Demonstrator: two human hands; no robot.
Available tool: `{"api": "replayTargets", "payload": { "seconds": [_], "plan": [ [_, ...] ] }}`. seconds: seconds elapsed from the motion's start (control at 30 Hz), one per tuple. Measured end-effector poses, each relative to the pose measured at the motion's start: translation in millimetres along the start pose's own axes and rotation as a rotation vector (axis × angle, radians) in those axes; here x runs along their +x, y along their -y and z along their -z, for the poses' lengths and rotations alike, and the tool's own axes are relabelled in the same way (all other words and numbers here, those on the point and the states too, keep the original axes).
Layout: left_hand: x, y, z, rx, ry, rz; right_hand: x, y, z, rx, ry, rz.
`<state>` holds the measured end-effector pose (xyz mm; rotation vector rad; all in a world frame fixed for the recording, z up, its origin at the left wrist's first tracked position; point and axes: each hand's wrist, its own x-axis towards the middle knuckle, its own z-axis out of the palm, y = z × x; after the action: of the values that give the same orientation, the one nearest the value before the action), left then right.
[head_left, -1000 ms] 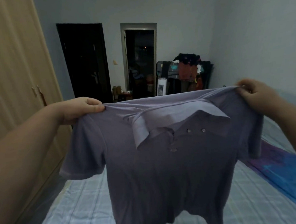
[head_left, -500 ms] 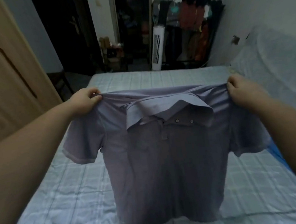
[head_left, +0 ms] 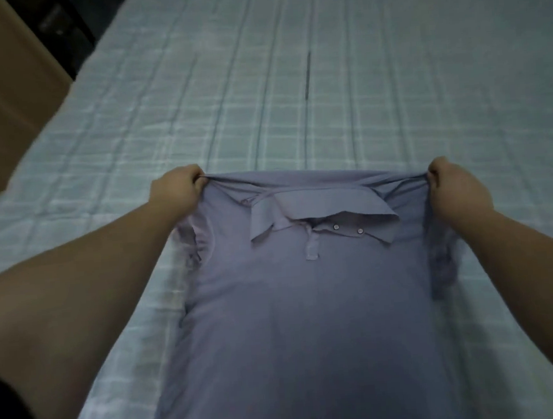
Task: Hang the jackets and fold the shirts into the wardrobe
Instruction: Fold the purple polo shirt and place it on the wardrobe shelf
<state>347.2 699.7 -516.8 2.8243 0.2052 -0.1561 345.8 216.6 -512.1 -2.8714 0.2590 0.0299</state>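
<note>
We are pinching the shirt point(head_left: 308, 305) by its shoulders, left hand point(head_left: 177, 191) and right hand point(head_left: 453, 187) level, spreading it front up on the bed point(head_left: 259, 79) (collar far, hem near), its long axis running toward us.

1. Beyond the hands, a bed point(head_left: 259, 79) in a pale blue checked sheet filled the view under dim light.
2. Left of the hands stood a tan wooden panel point(head_left: 5, 97), dark floor beside it.
</note>
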Motion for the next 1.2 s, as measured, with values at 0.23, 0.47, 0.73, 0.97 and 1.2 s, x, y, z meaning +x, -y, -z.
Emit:
{"api": "replayTargets", "payload": {
  "seconds": [0.23, 0.47, 0.73, 0.97, 1.2],
  "plan": [
    [87, 4, -102, 0.211, -0.112, 0.072, 73, -17, -110, -0.034, -0.077, -0.008],
    [101, 21, -145, 0.151, -0.188, 0.013, 85, -32, -142, -0.069, -0.111, -0.068],
    [80, 9, -129, 0.197, -0.130, -0.020, 60, -18, -136, -0.158, -0.193, 0.024],
    [-51, -18, -110, -0.107, -0.176, -0.243, -99, -10, -117, 0.008, -0.256, 0.215],
    [-230, -5, -122, -0.041, 0.077, -0.406, -282, -2, -110, -0.028, -0.005, 0.265]
  ]
}}
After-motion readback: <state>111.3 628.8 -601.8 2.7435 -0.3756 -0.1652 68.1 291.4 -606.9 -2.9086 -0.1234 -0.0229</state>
